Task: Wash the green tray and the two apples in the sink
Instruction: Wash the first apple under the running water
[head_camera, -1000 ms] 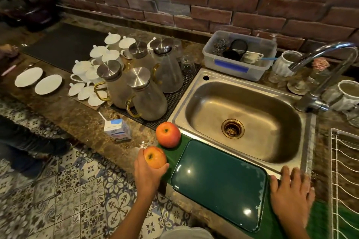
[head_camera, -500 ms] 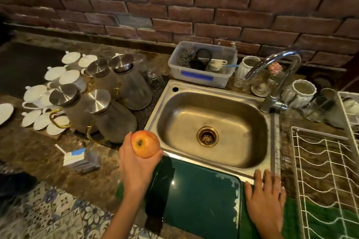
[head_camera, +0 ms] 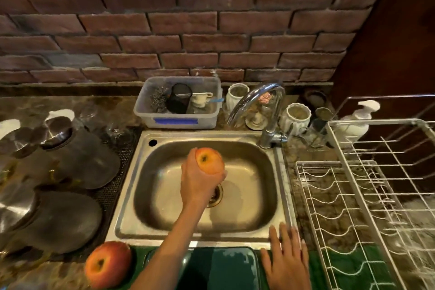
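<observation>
Our left hand (head_camera: pixel 197 181) gripped one apple (head_camera: pixel 209 160) above the sink (head_camera: pixel 249 198). Our right hand (head_camera: pixel 288 258) lay flat and released beside the green tray (head_camera: pixel 226 268); the second apple (head_camera: pixel 107 264) sat left of both.

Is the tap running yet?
Apparently off: no stream shows below the faucet spout, and the sink basin looks dry. The left hand holds an apple over it.

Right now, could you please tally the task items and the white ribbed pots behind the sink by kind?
Apples: 2, one in the left hand's grip over the sink, namely, and one on the counter
Green tray: 1
White ribbed pots: 2
Total: 5
</observation>
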Demonstrator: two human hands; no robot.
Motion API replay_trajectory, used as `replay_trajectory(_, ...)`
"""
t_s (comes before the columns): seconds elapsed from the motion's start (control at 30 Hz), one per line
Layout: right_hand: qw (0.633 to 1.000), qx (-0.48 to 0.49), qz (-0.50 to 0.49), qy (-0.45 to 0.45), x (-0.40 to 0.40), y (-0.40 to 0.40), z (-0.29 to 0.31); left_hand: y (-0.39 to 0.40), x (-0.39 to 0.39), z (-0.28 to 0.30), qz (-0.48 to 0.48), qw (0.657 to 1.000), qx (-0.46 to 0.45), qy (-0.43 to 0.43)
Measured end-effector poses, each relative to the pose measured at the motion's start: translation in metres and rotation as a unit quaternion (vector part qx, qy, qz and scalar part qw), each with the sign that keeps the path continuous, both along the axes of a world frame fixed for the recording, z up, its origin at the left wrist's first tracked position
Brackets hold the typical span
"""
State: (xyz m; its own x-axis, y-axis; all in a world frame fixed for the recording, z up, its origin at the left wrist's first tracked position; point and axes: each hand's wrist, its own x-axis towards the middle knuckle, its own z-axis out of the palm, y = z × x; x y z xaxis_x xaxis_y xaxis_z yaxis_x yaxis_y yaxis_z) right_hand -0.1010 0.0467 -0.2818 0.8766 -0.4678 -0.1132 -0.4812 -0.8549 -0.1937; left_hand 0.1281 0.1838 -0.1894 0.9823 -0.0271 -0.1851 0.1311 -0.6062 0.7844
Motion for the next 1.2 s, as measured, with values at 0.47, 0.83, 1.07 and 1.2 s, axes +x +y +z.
replay_trajectory(0.47,0.860,0.359,-0.269,-0.244,0.152,-0.049,0.066,-0.025,0.030,-0.018,-0.041,0.997,0.065,0.032)
replay_trajectory(0.83,0.781,0.417,-0.406,-0.225,0.273,-0.164,0.064,-0.026,0.031,-0.017,-0.037,0.996,0.059,0.049)
replay_trajectory(1.07,0.817,0.365,-0.396,-0.205,0.279,-0.174,0.053,-0.026,0.030,-0.017,-0.035,0.997,0.039,0.057)
replay_trajectory(1.2,0.800,0.387,-0.407,-0.210,0.278,-0.178,0.053,-0.023,0.029,-0.017,-0.025,0.997,0.008,0.066)
